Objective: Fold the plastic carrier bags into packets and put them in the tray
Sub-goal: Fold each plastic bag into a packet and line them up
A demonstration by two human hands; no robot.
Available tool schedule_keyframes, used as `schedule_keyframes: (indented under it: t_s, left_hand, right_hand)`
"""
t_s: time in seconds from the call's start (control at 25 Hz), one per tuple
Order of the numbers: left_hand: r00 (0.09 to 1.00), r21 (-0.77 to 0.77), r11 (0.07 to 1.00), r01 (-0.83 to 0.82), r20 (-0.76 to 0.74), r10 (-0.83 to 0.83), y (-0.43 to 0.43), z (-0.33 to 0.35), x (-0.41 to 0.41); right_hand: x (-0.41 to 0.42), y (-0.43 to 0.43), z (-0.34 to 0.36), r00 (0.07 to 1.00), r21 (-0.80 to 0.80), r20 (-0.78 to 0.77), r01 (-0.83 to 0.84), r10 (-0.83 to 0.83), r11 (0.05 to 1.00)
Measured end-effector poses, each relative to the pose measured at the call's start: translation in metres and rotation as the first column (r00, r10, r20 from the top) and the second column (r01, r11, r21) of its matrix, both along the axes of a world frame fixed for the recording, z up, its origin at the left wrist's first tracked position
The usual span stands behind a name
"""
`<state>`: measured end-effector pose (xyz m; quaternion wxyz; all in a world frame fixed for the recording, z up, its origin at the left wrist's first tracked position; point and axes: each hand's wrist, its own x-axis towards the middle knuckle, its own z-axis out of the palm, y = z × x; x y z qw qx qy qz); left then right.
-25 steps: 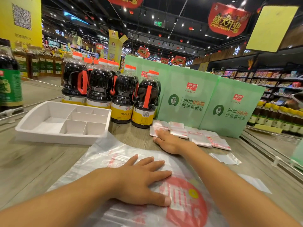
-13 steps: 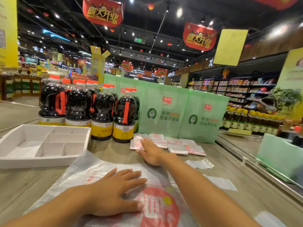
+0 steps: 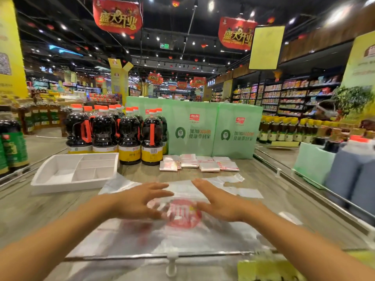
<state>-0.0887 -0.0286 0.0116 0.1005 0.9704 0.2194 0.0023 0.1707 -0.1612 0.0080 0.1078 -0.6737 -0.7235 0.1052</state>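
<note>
Head view: at centre frame the left hand (image 3: 140, 201) and right hand (image 3: 219, 201) are spread flat over the clear carrier bag (image 3: 182, 232), grasping nothing. I'd say the slick film may skid and fold crooked. The white tray (image 3: 50, 186) sits mid-left.

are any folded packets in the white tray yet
No, the white tray shows only bare compartments, and the folded packets lie outside it, in front of the green bags.

Right hand (image 3: 221, 203) drew back from packets (image 3: 199, 164) to bag (image 3: 182, 238).
</note>
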Motion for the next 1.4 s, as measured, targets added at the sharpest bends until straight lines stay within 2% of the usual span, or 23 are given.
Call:
schedule_keyframes:
  t_s: [0.08,0.2,0.32,0.48,0.76,0.92,1.04,1.28,1.4]
  left_hand:
    - [0.994,-0.087,0.996,0.002,-0.104,-0.011,-0.018,-0.004,-0.009]
    - [0.967,-0.079,0.996,-0.048,-0.252,0.026,-0.036,-0.022,-0.013]
    - [0.960,-0.070,0.994,-0.089,-0.272,0.067,-0.037,-0.029,-0.008]
    - [0.945,-0.086,0.991,-0.107,-0.320,0.075,-0.026,-0.023,0.007]
    - [0.944,-0.104,0.987,-0.124,-0.319,0.085,0.001,-0.024,0.036]
    - [0.969,-0.065,0.995,-0.075,-0.241,0.057,0.008,-0.030,0.040]
    - [0.983,-0.081,0.996,-0.040,-0.180,0.025,0.010,-0.036,0.032]
    - [0.982,-0.128,0.990,0.057,-0.170,-0.078,-0.002,-0.035,0.033]
    - [0.988,-0.085,0.994,0.065,-0.137,-0.076,-0.003,-0.036,0.035]
  right_hand:
    - [-0.002,-0.023,-0.007,0.999,-0.098,-0.023,-0.027,0.025,0.995]
    - [-0.004,-0.034,-0.021,0.996,-0.196,-0.004,-0.091,0.092,0.976]
    - [-0.001,-0.031,-0.029,0.983,-0.254,0.119,-0.107,0.141,0.961]
    - [0.010,-0.026,-0.019,0.974,-0.317,0.201,-0.033,0.101,0.948]
    - [0.038,-0.008,-0.026,0.975,-0.300,0.221,0.046,0.022,0.953]
    - [0.056,0.002,-0.025,0.970,-0.302,0.241,0.058,0.017,0.952]
    - [0.071,0.005,-0.025,0.979,-0.289,0.202,0.043,0.017,0.956]
    - [0.069,-0.009,-0.024,0.997,-0.185,0.074,0.014,0.000,0.983]
    - [0.045,-0.024,-0.015,0.995,-0.194,0.009,-0.100,0.104,0.976]
